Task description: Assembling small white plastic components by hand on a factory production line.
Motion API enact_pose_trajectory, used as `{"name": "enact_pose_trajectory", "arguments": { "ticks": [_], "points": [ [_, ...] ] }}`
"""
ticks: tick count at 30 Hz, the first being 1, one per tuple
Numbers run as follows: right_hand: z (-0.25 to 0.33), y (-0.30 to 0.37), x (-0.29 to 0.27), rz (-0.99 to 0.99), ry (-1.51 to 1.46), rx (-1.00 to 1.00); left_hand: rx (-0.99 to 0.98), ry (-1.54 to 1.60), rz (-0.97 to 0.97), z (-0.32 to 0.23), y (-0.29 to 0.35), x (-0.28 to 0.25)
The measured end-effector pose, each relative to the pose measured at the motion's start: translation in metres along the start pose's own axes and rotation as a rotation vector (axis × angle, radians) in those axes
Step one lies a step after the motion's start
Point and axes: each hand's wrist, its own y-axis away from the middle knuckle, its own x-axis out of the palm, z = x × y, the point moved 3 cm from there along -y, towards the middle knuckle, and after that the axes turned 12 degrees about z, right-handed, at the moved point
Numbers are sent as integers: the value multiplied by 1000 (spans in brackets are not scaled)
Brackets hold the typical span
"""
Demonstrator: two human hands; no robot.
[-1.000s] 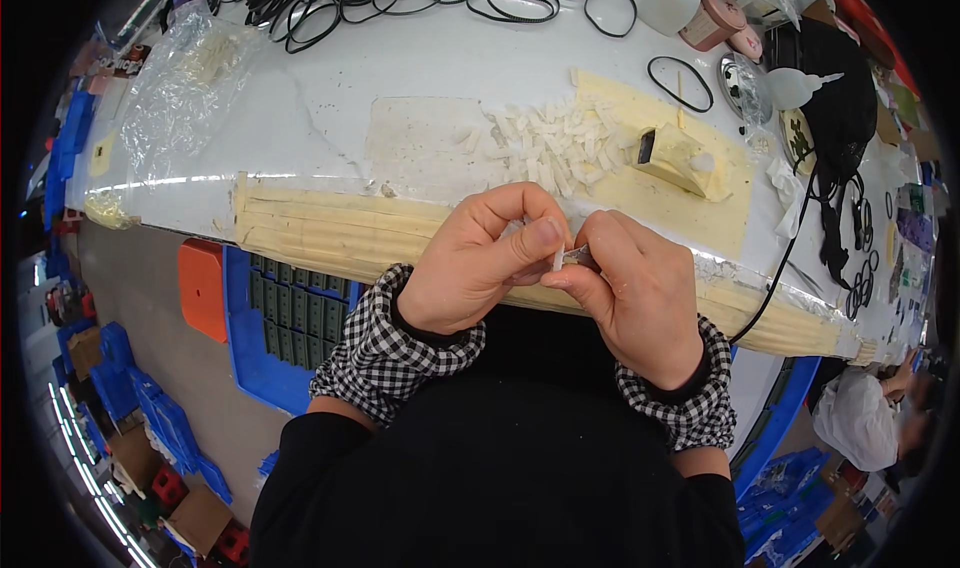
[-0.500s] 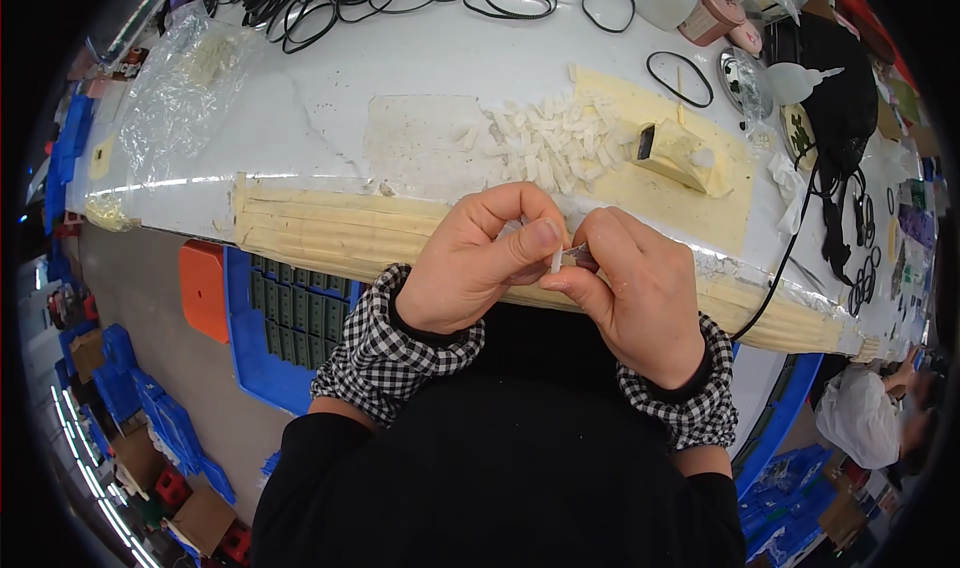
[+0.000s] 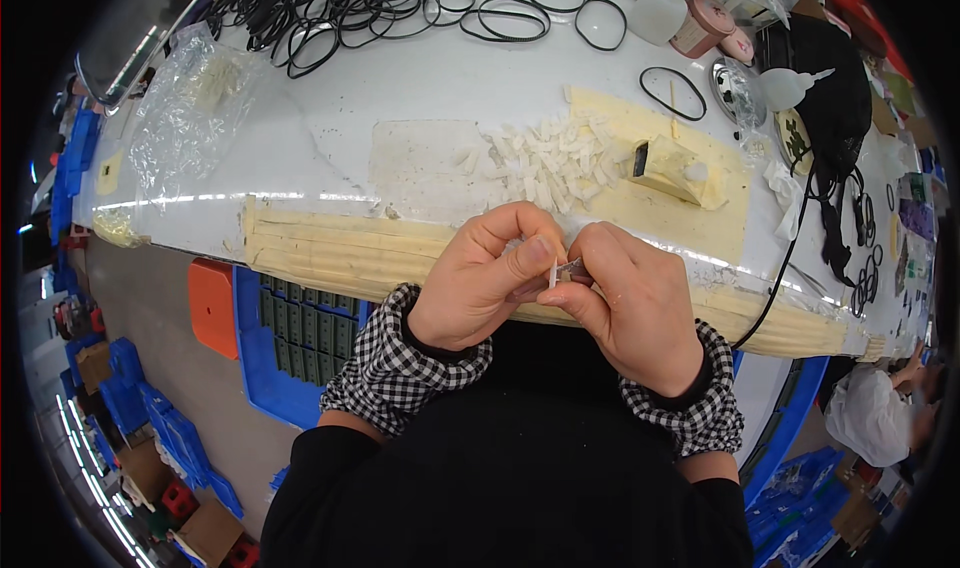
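Over the table's near edge, both my hands meet with their fingertips close together. My left hand (image 3: 488, 280) is closed, pinching a small white strip (image 3: 553, 275) that stands upright between thumb and forefinger. Opposite it, my right hand (image 3: 645, 313) is closed in a pinch on a small, thin grey metal-looking piece (image 3: 572, 267), which touches or nearly touches the strip. Its exact kind is mostly hidden by the fingers. Just beyond the hands lies a loose heap of similar white strips (image 3: 550, 158). A block wrapped in yellowish tape (image 3: 675, 176) sits right of the heap.
Tape padding (image 3: 340, 248) lines the table edge. Black belts (image 3: 340, 8) lie tangled at the back, with a plastic bag (image 3: 190, 118) to their left. A black cable (image 3: 790, 268) hangs at right. Below stand an orange stool (image 3: 213, 308) and a blue crate (image 3: 250, 358) of dark green parts.
The whole view has shifted slightly. Both hands stay together in their pinch, and the white strip has turned a little, showing a narrower side.
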Motion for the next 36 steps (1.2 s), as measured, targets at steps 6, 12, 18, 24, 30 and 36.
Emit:
{"name": "enact_pose_trajectory", "arguments": {
  "ticks": [6, 12, 18, 24, 30, 36],
  "points": [
    [0, 0, 0, -11, 2, -26, 94, 4, 16, 4, -1, -2],
    [-1, 1, 0, 20, 20, -24, 90, -38, 1, 5, 0, -4],
    [0, 2, -2, 20, 14, -18, 79, -23, 13, 4, 1, -3],
    [2, 3, -3, 40, 21, -25, 72, -49, 7, 3, 1, -2],
    [2, 3, -3, 47, 36, -12, 61, -38, 1, 2, 2, -2],
    [2, 3, -5, 38, 62, -32, 19, -72, -26, 1, 4, -3]
  ]
}}
